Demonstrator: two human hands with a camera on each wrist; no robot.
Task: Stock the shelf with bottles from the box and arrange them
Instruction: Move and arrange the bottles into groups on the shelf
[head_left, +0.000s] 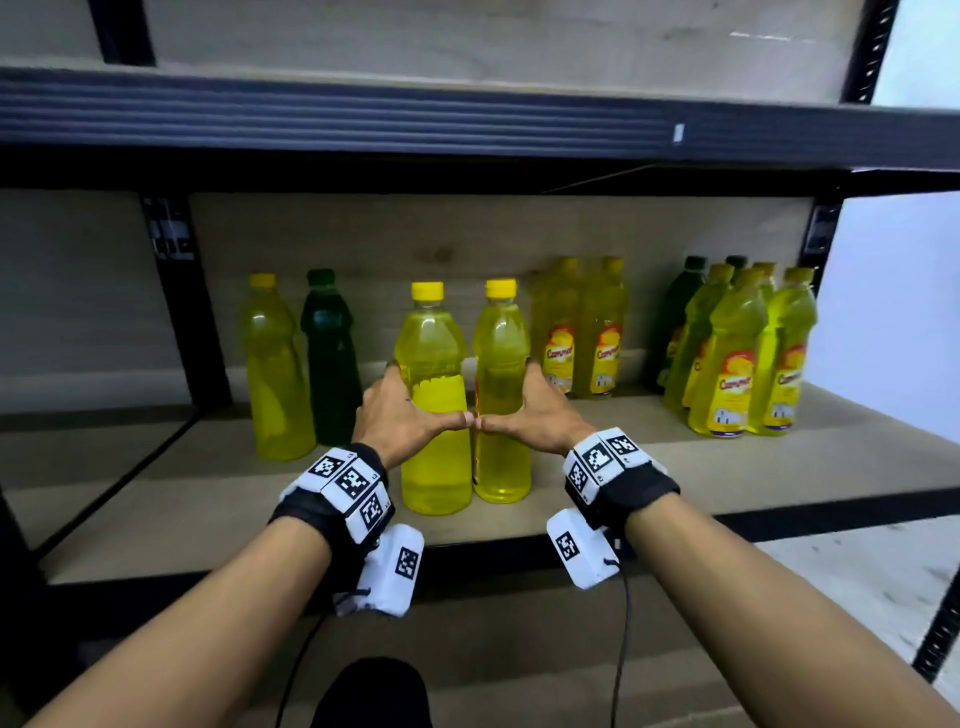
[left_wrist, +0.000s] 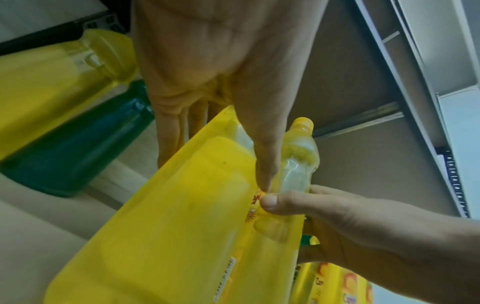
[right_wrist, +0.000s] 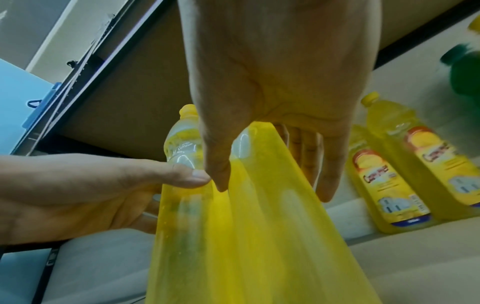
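Observation:
Two yellow-capped bottles of yellow liquid stand side by side near the front middle of the shelf (head_left: 675, 483). My left hand (head_left: 410, 410) lies with straight fingers against the outer side of the left bottle (head_left: 434, 338), thumb stretched across its front. My right hand (head_left: 535, 410) mirrors it on the right bottle (head_left: 501, 332). The two thumb tips touch in front. The left wrist view shows the left hand (left_wrist: 221, 82) flat along the left bottle (left_wrist: 182, 216). In the right wrist view, the right hand (right_wrist: 272, 82) lies flat along the right bottle (right_wrist: 259, 226).
To the left stand a yellow bottle (head_left: 275, 374) and a dark green bottle (head_left: 330, 358). Two labelled yellow bottles (head_left: 582, 338) stand behind on the right, and a cluster of labelled bottles (head_left: 743, 353) at the far right. The upper shelf beam (head_left: 467, 119) hangs overhead.

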